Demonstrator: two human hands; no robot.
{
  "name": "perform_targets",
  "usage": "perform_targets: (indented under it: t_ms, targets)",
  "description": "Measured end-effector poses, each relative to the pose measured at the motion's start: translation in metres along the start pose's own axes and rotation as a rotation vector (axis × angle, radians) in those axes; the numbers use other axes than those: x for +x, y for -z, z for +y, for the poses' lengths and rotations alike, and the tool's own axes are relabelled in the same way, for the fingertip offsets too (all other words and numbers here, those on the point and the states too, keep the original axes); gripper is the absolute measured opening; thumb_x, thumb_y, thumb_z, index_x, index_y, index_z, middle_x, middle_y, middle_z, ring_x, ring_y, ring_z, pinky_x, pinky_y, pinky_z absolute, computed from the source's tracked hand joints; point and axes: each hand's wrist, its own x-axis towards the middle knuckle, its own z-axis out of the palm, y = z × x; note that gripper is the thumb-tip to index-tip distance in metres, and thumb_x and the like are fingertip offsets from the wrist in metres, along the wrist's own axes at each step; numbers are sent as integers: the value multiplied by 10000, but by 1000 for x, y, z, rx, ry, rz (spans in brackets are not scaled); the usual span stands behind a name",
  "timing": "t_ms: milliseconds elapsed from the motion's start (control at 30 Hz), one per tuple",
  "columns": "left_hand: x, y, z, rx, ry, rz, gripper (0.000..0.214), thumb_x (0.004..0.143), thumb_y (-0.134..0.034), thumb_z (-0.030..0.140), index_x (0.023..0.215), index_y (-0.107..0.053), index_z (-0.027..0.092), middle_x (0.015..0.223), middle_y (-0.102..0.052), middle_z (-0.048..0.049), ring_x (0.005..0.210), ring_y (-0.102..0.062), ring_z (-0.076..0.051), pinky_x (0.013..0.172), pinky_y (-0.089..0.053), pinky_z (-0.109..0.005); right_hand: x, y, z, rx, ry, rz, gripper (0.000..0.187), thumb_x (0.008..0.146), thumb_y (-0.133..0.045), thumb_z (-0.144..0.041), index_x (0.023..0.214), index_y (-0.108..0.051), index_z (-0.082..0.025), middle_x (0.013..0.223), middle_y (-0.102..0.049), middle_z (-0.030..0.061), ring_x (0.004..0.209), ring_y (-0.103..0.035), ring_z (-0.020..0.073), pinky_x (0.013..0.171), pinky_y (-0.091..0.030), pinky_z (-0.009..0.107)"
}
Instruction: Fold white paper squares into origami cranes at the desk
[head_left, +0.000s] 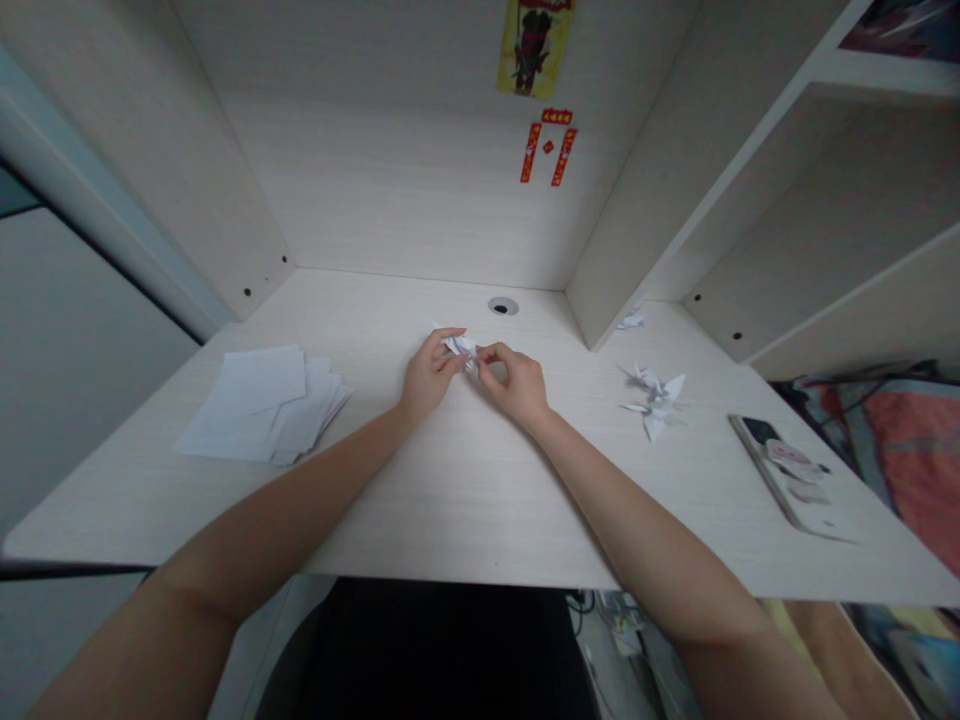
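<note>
Both hands meet above the middle of the pale wood-grain desk (457,500). My left hand (431,375) and my right hand (517,385) pinch a small piece of folded white paper (459,347) between their fingers. Its lower part is hidden by my fingers. To the left of my left hand lies a loose stack of white paper sheets (262,405). To the right of my right hand lies a white origami crane (654,402), and a smaller white paper crane (631,320) sits farther back near the shelf panel.
A phone in a white patterned case (784,470) lies near the desk's right edge. A round cable grommet (502,306) is set in the desk at the back. Wooden panels (615,200) and shelves enclose the desk, with red-and-yellow paper decorations (536,50) on the back wall.
</note>
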Motion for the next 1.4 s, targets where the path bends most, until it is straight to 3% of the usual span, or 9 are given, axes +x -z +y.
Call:
perform_targets:
  t_ms: [200, 400, 567, 767, 1000, 1200, 1400]
  targets:
    - [-1, -1, 2, 2, 25, 5, 394, 754, -628, 241, 1133, -531, 191, 1018, -661, -77, 877, -642, -157, 784, -503, -293, 1, 1, -1, 38, -11, 90, 98, 830, -506, -278, 886, -562, -220, 890, -684, 41, 802, -640, 186, 755, -473, 300]
    - [-1, -2, 4, -1, 41, -6, 363, 743, -642, 253, 1089, -559, 180, 1018, -664, -82, 892, -643, -165, 833, -492, -316, 4, 5, -3, 95, 114, 136, 88, 834, -496, -236, 904, -545, -213, 1203, -585, 111, 1181, -508, 227, 925, -438, 382]
    - [-2, -3, 8, -26, 76, -16, 401, 737, -655, 250, 1118, -557, 171, 1020, -668, -87, 895, -645, -167, 839, -491, -320, 3, 2, -2, 139, 98, 72, 109, 876, -458, -256, 963, -515, -226, 1234, -600, 96, 1047, -611, 209, 911, -461, 385]
    - [1, -1, 2, -135, 112, 22, 726, 759, -656, 321, 1381, -307, 185, 848, -686, -37, 792, -649, -148, 809, -513, -335, 1, 1, -1, 201, 51, 65, 128, 906, -439, -299, 970, -523, -227, 1139, -655, 85, 1013, -639, 211, 863, -494, 364]
    - [3, -1, 3, -153, 96, -14, 553, 762, -658, 337, 1252, -447, 194, 1098, -634, -95, 894, -634, -167, 791, -526, -323, 0, 2, -4, 182, 45, 54, 213, 890, -464, -290, 1089, -518, -237, 1046, -682, 54, 879, -671, 185, 784, -520, 313]
    - [1, -2, 1, -85, 53, -43, 483, 737, -680, 292, 1180, -507, 208, 1094, -616, -79, 887, -629, -153, 816, -509, -313, 1, 1, -2, 116, 91, 79, 291, 842, -483, -232, 1126, -546, -219, 1045, -679, 51, 824, -648, 175, 786, -510, 310]
    - [1, -2, -2, -39, 21, -93, 473, 756, -657, 287, 1194, -500, 204, 1115, -615, -81, 862, -635, -143, 778, -504, -270, 2, 1, 0, 139, 6, 79, 279, 845, -465, -230, 1083, -610, -231, 1064, -683, 46, 819, -649, 175, 795, -510, 313]
